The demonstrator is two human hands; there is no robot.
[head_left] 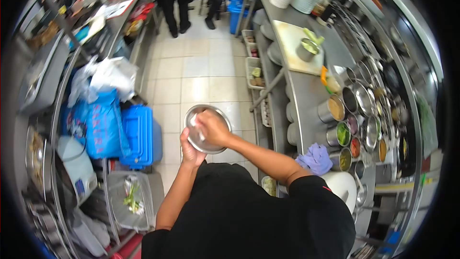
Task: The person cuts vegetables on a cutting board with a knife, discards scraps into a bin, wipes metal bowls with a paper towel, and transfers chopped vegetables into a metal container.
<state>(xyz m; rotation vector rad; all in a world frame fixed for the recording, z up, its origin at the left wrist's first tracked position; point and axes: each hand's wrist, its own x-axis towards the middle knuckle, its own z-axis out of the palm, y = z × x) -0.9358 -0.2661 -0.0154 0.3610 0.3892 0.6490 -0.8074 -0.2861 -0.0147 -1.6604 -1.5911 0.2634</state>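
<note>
A round steel bowl [218, 148] is held up over the tiled floor in front of my body. My left hand [190, 147] grips its lower left side, with the thumb at the rim and the palm beneath. Inside the bowl, my right hand [212, 128] has its fingers bent down and pressed together around or against something white. That white stuff [194, 120] shows beside the fingertips, too small to make out. The bottom of the bowl is partly hidden by my right hand.
On the right, a steel counter [299, 96] carries a cutting board [287, 33], metal food containers and a purple cloth [315, 159]. At left stand a blue bin [143, 134], a blue bag [103, 124] and a clear tub [117, 196]. Two people [173, 0] stand ahead.
</note>
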